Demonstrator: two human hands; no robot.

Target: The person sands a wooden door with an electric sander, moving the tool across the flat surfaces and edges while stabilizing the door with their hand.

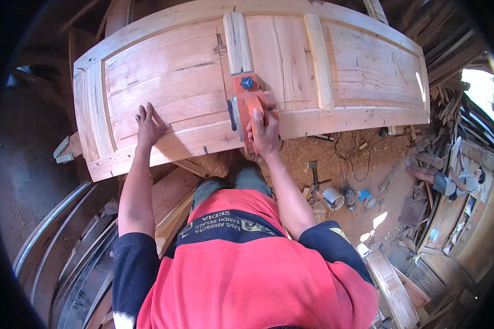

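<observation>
At the far left, long boards [66, 249] stand stacked, their edges bent by the lens and their lower ends lost in the dark rim. The left hand [150, 127] lies on the wooden door [282, 66] toward its left end, just in from the near edge, fingers spread apart and palm turned down. The door is pale, bare timber with dark cracks and streaks, three recessed rectangular panels and raised rails; whatever supports it is mostly hidden beneath. About midway along the near edge sits an orange power planer [240, 112], boxy, with a blue star-shaped knob [247, 83], covering the near end of an upright rail. The right hand [264, 131] has its fingers curled around the planer's handle; its underside cannot be seen. Beyond the near edge, rightward, curly shavings [324, 151] cover the ground, with a thin dark cable [348, 159] looping over them. There stand a white bucket [332, 198] and a blue-and-white container [366, 198]; their contents are too small to tell. At the far right a co-worker [461, 182] is beside wooden panels, partly shadowed.
</observation>
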